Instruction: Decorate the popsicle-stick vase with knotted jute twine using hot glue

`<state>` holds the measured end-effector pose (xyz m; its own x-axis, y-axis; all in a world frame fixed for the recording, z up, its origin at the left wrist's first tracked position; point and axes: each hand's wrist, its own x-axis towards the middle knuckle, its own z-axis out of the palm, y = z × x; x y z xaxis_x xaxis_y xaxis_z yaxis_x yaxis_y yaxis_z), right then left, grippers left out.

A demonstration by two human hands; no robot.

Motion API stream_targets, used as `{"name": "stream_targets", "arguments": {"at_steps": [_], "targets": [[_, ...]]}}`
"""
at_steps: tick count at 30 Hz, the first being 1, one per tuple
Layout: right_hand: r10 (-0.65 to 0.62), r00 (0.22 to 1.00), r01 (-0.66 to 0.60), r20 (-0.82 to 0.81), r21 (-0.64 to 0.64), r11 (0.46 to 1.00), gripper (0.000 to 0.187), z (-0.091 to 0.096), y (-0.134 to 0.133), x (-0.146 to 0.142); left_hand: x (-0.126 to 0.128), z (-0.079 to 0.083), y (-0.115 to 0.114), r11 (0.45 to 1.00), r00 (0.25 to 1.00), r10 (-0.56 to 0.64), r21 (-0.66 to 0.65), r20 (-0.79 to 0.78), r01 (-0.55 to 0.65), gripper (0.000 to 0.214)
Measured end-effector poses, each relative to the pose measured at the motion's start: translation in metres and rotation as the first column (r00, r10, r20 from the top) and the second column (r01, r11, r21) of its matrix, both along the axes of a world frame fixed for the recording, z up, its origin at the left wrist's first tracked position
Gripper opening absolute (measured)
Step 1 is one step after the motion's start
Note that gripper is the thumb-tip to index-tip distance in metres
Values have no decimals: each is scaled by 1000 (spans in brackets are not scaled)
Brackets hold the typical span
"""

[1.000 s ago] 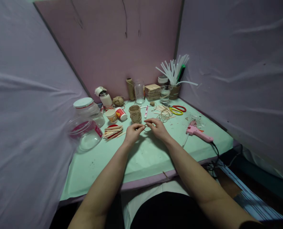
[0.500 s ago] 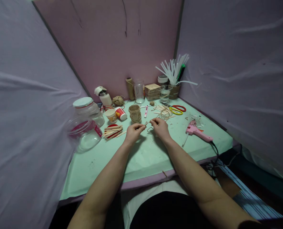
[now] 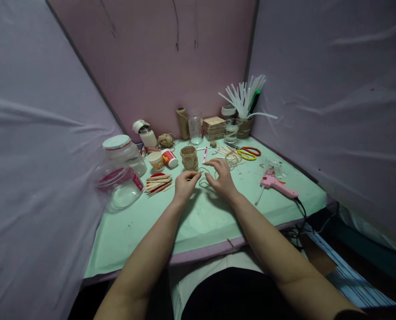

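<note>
My left hand (image 3: 186, 185) pinches a thin length of twine (image 3: 203, 182) between thumb and fingertips, just in front of the twine-wrapped cup (image 3: 189, 158). Loose twine curls down from that pinch toward the table. On the other side of it, my right hand (image 3: 222, 178) has thumb and fingers spread apart, with nothing visibly gripped. A pink-and-white cutter (image 3: 205, 155) lies just beyond the right fingertips. Behind that hand, more tangled twine (image 3: 232, 158) rests over thin wooden sticks (image 3: 227, 153).
A pink glue gun (image 3: 278, 184) lies at the right, its cord over the table edge. Scissors (image 3: 247, 153) sit farther back. Craft sticks (image 3: 158, 183), paper cups (image 3: 155, 160) and a clear jar (image 3: 119, 189) are at the left. Glue sticks (image 3: 243, 98) stand in a holder at the back.
My right hand has let go of the twine and its fingers have spread apart. My left hand still pinches the twine and has shifted slightly left.
</note>
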<state>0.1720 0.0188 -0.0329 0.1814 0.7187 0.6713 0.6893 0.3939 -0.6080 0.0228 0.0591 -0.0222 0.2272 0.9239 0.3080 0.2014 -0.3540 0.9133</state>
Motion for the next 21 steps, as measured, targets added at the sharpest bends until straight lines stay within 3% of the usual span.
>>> {"name": "stream_targets", "arguments": {"at_steps": [5, 9, 14, 21], "targets": [[118, 993, -116, 29, -53, 992, 16, 0, -1, -2, 0, 2, -3, 994, 999, -6, 113, -46, 12, 14], [153, 959, -190, -238, -139, 972, 17, 1, 2, -1, 1, 1, -4, 991, 997, -47, 123, -63, 54, 15], [155, 779, -351, -608, -218, 911, 23, 2, 4, -1, 2, -1, -4, 991, 994, -102, 85, -36, 104, 14], [180, 569, -520, -802, -182, 835, 29, -1, 6, -2, 3, 0, -3, 983, 988, -147, -102, 44, 150, 21]]}}
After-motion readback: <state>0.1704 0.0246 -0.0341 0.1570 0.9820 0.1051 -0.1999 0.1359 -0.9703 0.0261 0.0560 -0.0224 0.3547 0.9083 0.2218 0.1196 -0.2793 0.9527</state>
